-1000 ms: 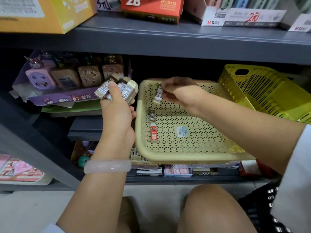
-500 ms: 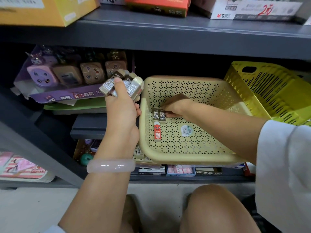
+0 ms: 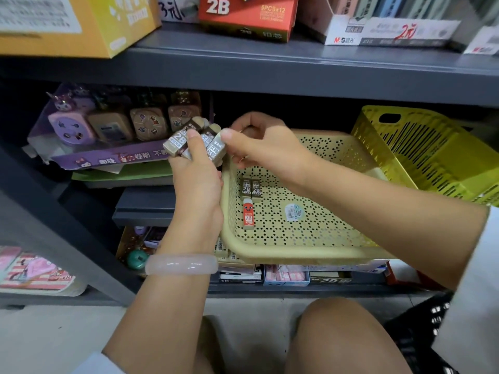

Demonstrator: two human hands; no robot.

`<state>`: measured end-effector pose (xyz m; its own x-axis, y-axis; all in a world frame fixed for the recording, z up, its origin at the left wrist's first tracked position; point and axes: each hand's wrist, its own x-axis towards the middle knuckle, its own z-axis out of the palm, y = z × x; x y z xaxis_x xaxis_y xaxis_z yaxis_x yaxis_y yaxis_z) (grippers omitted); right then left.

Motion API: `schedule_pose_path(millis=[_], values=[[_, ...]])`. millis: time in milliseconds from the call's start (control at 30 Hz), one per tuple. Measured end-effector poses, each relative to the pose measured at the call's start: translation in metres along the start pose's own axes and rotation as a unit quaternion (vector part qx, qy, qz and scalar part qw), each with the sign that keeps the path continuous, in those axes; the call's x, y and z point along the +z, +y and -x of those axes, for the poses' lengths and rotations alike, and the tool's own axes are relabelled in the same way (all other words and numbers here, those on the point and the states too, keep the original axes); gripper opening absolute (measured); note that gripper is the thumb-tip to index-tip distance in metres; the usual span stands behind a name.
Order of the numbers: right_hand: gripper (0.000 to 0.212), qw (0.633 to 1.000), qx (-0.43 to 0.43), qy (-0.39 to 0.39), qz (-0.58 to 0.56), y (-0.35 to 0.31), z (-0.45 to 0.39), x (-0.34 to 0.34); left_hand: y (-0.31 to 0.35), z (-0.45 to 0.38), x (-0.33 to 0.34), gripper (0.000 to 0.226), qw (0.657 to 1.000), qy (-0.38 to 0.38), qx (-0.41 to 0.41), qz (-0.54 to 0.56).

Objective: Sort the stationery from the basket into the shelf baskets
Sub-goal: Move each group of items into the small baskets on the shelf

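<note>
My left hand (image 3: 197,182) grips a fan of three brown 2B erasers (image 3: 178,143) just left of the beige perforated basket (image 3: 297,252) on the shelf. My right hand (image 3: 264,147) has come up to that bunch, and its thumb and fingers pinch the rightmost eraser (image 3: 217,148). Two brown 2B erasers (image 3: 251,188) lie side by side on the basket floor, with a red and white eraser (image 3: 248,214) just in front of them. A round sticker (image 3: 293,211) sits on the basket floor.
A yellow-green slatted basket (image 3: 421,155) leans at the right. A purple display box of sharpeners (image 3: 108,136) stands at the left. The grey shelf edge (image 3: 270,76) runs overhead, with cartons such as a red 2B box (image 3: 243,14) on it. Packs lie under the beige basket.
My right hand set an eraser down beside the one on the basket floor, then rose left to the bunch held by my left hand. The left hand stayed in place.
</note>
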<state>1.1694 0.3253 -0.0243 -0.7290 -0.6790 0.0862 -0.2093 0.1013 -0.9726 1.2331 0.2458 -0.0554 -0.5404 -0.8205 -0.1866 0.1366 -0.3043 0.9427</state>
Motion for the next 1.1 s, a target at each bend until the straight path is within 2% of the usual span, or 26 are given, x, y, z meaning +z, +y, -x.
schedule_pose_path(millis=[233, 300, 400, 467, 567, 667, 800, 900, 1000, 1033, 1100], values=[[0.005, 0.999, -0.038, 0.011, 0.013, -0.002, 0.006, 0.002, -0.001, 0.0, 0.001, 0.043, 1.0, 0.001, 0.004, 0.004], [0.009, 0.999, -0.039, 0.016, -0.008, 0.0, 0.005, 0.001, -0.001, 0.0, 0.001, 0.045, 1.0, -0.005, 0.002, 0.01], [0.02, 0.993, -0.021, 0.073, -0.089, 0.006, -0.002, -0.007, -0.002, -0.002, 0.0, 0.044, 1.0, -0.011, -0.006, 0.014], [0.02, 0.987, 0.008, 0.109, -0.115, 0.015, -0.01, -0.022, -0.003, -0.004, -0.002, 0.038, 1.0, -0.011, -0.011, 0.015], [0.01, 0.989, 0.106, 0.1, 0.022, 0.036, -0.018, -0.044, -0.003, -0.006, -0.003, 0.038, 1.0, -0.009, -0.019, 0.014], [0.02, 0.959, 0.221, 0.06, 0.166, 0.06, -0.024, -0.051, -0.002, -0.006, -0.002, 0.043, 1.0, -0.009, -0.023, 0.011], [0.022, 0.944, 0.275, 0.021, 0.181, 0.076, -0.028, -0.043, -0.002, -0.006, -0.001, 0.038, 1.0, -0.013, -0.027, 0.006], [0.021, 0.944, 0.269, 0.013, 0.19, 0.08, -0.03, -0.041, -0.002, -0.006, 0.0, 0.034, 1.0, -0.014, -0.026, 0.002], [0.027, 0.941, 0.189, -0.048, 0.276, 0.077, -0.028, -0.048, -0.001, -0.006, 0.0, 0.033, 1.0, -0.013, -0.024, 0.007], [0.038, 0.924, 0.156, -0.087, 0.338, 0.076, -0.027, -0.051, -0.001, -0.006, 0.0, 0.032, 1.0, -0.014, -0.022, 0.008], [0.061, 0.867, 0.114, -0.159, 0.458, 0.078, -0.024, -0.053, -0.001, -0.005, 0.001, 0.03, 1.0, -0.013, -0.019, 0.011]])
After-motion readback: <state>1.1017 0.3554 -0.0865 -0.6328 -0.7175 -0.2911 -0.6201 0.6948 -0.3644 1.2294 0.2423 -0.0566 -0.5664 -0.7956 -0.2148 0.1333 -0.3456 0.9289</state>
